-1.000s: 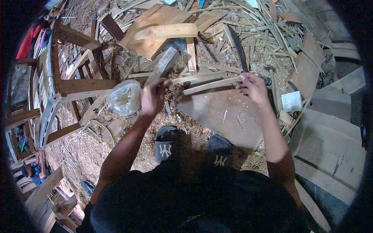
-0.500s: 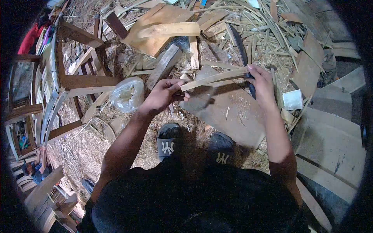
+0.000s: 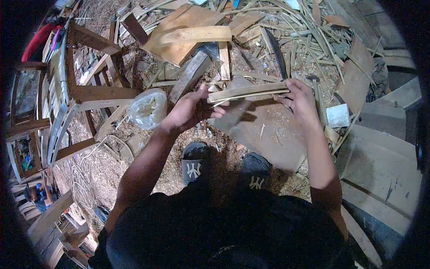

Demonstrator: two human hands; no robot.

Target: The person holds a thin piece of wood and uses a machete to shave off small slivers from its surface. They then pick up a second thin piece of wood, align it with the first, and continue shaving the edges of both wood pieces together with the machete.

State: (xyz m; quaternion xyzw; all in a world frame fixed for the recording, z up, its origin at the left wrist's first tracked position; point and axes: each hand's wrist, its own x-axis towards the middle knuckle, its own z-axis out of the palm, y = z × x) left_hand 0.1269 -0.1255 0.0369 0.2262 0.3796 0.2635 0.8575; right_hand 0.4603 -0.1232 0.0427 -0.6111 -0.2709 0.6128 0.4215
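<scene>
A short pale wooden strip (image 3: 248, 92) is held crosswise in front of me, its broad side toward me and a thinner pale edge along its lower side. My right hand (image 3: 302, 101) grips its right end between thumb and fingers. At the other end, my left hand (image 3: 190, 110) has its fingers stretched apart, close against or touching the wood. Just beyond the right hand, a long dark blade-like piece (image 3: 277, 54) points away from me; its near end is hidden by the strip and hand. Beneath the strip lies a flat brown board (image 3: 268, 134).
A clear plastic bag (image 3: 148, 109) sits left of my left hand. Wooden chair-like frames (image 3: 103, 95) stand at the left, with another person (image 3: 40, 197) beyond. Offcuts, a curved plank (image 3: 192, 35) and shavings cover the ground ahead. Large panels (image 3: 380, 166) lie right.
The strip has turned so more of its side shows, and its left end has risen slightly. My left fingers have spread from a pinch. My right hand has dropped slightly, still gripping.
</scene>
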